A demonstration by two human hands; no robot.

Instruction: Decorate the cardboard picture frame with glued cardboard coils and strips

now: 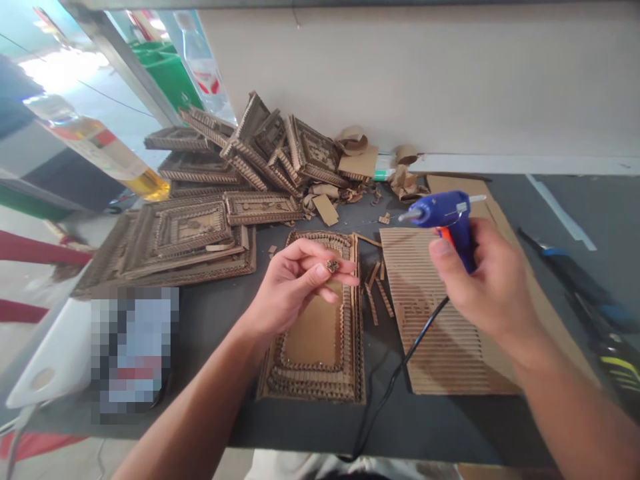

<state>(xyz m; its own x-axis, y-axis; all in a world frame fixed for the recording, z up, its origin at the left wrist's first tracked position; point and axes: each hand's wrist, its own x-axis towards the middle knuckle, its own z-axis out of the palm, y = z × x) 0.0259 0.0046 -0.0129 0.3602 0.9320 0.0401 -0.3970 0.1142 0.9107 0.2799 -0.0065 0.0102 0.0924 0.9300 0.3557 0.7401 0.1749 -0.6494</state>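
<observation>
Between the thumb and fingers of my left hand (300,280) is a small rolled piece of corrugated cardboard (333,266). Below that hand a rectangular cardboard frame (313,333) with ridged, layered borders lies on the dark table, its upper part partly hidden. My right hand (490,287) grips a blue hot glue gun (447,210) with an orange trigger, its nozzle pointing left. The gun is held above a sheet of corrugated cardboard (440,327), and a black cord (415,347) runs from it down to the table's front edge.
Thin cardboard strips (377,293) lie beside the frame. More layered cardboard frames (200,227) are piled at the back left, near a bottle of yellow liquid (107,150). A pixelated phone-like object (135,353) is at left. A dark tool with a blue part (565,267) lies at right.
</observation>
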